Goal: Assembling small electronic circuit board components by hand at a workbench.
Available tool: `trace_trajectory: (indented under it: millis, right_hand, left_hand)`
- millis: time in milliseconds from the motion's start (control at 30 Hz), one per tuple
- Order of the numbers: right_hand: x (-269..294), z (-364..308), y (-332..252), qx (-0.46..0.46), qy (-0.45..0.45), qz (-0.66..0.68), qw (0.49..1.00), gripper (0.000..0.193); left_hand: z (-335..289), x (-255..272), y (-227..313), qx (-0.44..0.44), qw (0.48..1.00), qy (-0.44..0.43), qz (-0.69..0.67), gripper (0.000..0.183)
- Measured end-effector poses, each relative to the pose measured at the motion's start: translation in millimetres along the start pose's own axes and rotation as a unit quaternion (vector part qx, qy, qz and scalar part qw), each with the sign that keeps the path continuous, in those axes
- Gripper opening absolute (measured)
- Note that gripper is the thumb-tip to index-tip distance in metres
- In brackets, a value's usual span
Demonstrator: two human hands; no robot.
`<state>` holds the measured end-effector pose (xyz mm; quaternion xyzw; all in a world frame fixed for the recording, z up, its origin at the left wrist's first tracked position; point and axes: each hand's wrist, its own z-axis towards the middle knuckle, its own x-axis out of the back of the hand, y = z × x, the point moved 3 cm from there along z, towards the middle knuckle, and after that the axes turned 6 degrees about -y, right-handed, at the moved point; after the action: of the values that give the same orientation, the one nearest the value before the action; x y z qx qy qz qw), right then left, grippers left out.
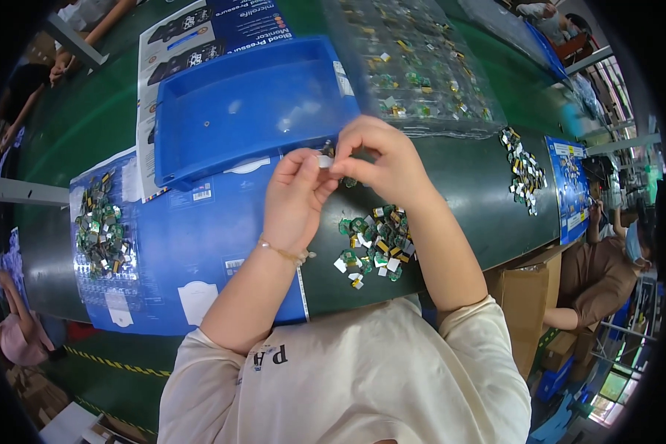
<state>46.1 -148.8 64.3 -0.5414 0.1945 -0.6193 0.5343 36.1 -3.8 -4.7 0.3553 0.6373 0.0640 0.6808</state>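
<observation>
Just in front of the blue bin's near edge, my two hands meet. My left hand [294,198] is closed, its thumb and fingertips pinching a small white piece [324,161]. At the other side of that piece, my right hand [383,159] is pinched too, its thumb and forefinger at the edge. Fingers cover most of the piece, so its exact kind is hidden. Below my hands lies a loose heap of small green circuit boards [377,244] with white and yellow parts. A few more boards show partly behind my right hand.
A shallow blue bin [251,159] stands ahead on printed blue sheets [177,255]. Another heap of boards [103,229] lies left on a clear tray. Stacked clear trays [422,66] with boards stand far right of the bin. More boards [524,172] lie right, near a cardboard box [522,318].
</observation>
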Motion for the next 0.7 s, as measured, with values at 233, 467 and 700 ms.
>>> trace_trajectory:
  millis: [233,467,700]
  right_hand:
    - [2.7,27.4,12.7,-0.033,0.094,-0.307,0.946,0.017]
    - [-4.1,-9.7,-10.7,-0.067,0.064,-0.03,0.995,0.023]
    - [-8.8,-59.8,5.6,-0.177,0.004,0.177,0.968,0.023]
  left_hand:
    - [3.1,-3.1,12.7,-0.043,0.997,0.054,0.035,0.011]
    - [-0.8,-5.1,10.9,-0.029,0.995,-0.088,0.039,0.011]
    - [-5.9,-16.5,-0.9,0.083,0.986,-0.126,0.068,0.015]
